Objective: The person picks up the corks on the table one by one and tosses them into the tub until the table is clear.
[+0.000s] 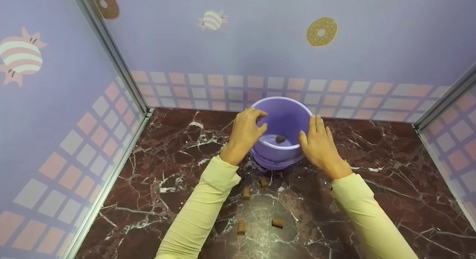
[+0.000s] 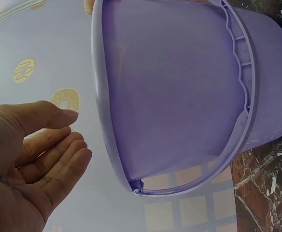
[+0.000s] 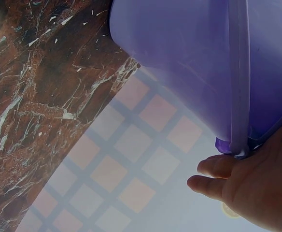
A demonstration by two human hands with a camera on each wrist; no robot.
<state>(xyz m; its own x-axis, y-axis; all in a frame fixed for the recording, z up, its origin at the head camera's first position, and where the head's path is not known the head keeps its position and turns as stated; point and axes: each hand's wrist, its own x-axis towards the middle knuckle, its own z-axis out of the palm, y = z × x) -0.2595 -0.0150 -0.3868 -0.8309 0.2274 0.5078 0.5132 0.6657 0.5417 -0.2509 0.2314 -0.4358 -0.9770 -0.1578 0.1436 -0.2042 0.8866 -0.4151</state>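
A purple bucket [image 1: 282, 117] stands at the back of the marbled surface, its handle [image 2: 194, 186] hanging down on the near side. One brown cork [image 1: 280, 139] lies on its bottom. My left hand [image 1: 246, 130] is at the left of the rim, fingers loosely bent with nothing between them; a gap shows between that hand [image 2: 39, 154] and the rim in the left wrist view. On the opposite side, my right hand [image 1: 319, 145] rests against the rim with its fingers straight, beside the handle's hinge [image 3: 237, 147].
Several brown corks lie in front of the bucket: two nearer it, one [image 1: 264, 182] and another [image 1: 246, 193], and two farther forward, one [image 1: 241, 227] and another [image 1: 277, 223]. A lilac back wall [image 1: 260, 51] stands close behind the bucket, with side panels [image 1: 74, 103] at left and right.
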